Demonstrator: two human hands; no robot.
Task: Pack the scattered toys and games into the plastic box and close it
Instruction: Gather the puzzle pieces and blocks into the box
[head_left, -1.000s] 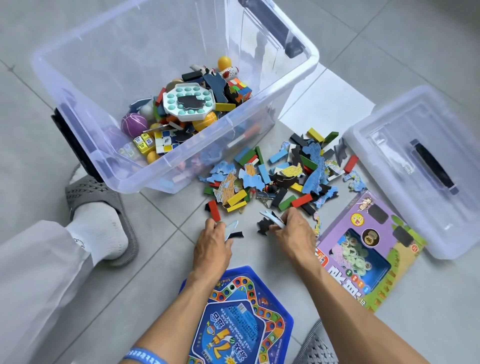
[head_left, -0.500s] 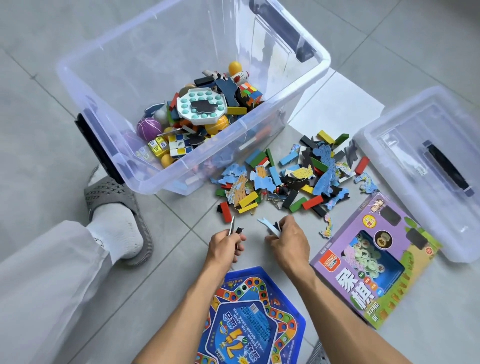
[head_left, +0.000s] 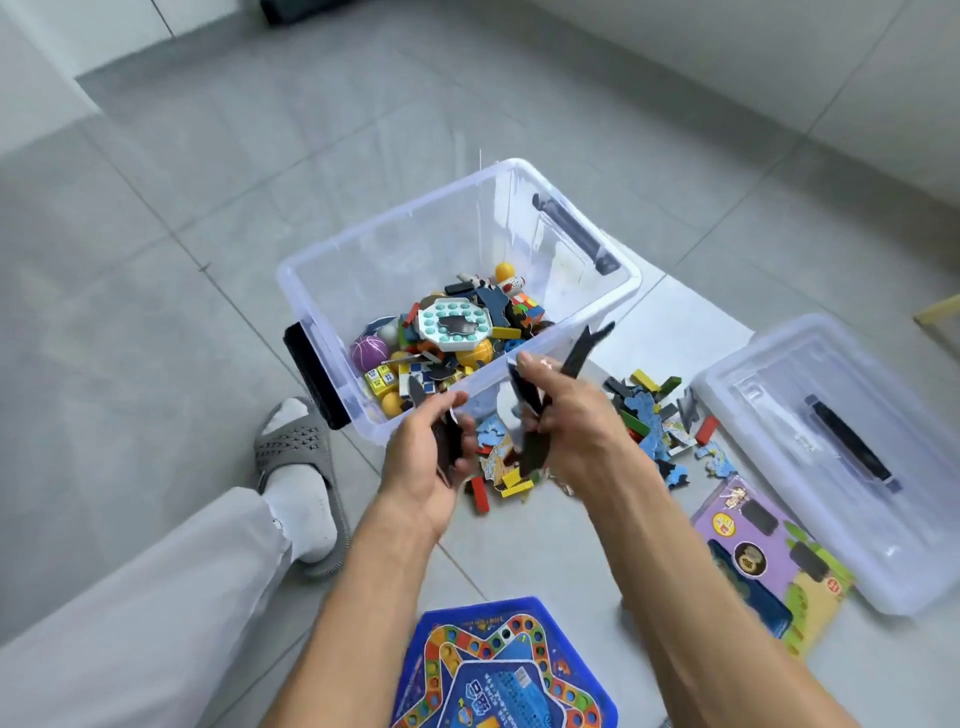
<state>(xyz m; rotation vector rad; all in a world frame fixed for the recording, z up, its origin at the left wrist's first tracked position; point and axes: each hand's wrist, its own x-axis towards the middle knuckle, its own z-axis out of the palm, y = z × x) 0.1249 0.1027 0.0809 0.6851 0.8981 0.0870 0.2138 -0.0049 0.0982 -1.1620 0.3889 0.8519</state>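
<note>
A clear plastic box (head_left: 363, 249) stands on the tiled floor, partly filled with balls, blocks and puzzle pieces. Its lid (head_left: 831, 457) lies at the right, handle up. My left hand (head_left: 431, 457) is raised in front of the box's near wall, shut on dark puzzle pieces. My right hand (head_left: 566, 415) is beside it, shut on several long dark puzzle pieces (head_left: 582, 353) that stick up toward the box rim. A pile of puzzle pieces and coloured blocks (head_left: 654, 415) lies on the floor behind my hands, partly hidden by them.
A purple game box (head_left: 769, 561) lies at the right near the lid. A blue hexagonal board game (head_left: 509, 670) lies at the bottom centre. My left leg and grey slipper (head_left: 301, 457) are left of the box. A white sheet (head_left: 675, 327) lies under the pile.
Both hands have lifted off the floor with puzzle pieces and risen toward the box. The camera has tilted up, showing more floor and wall.
</note>
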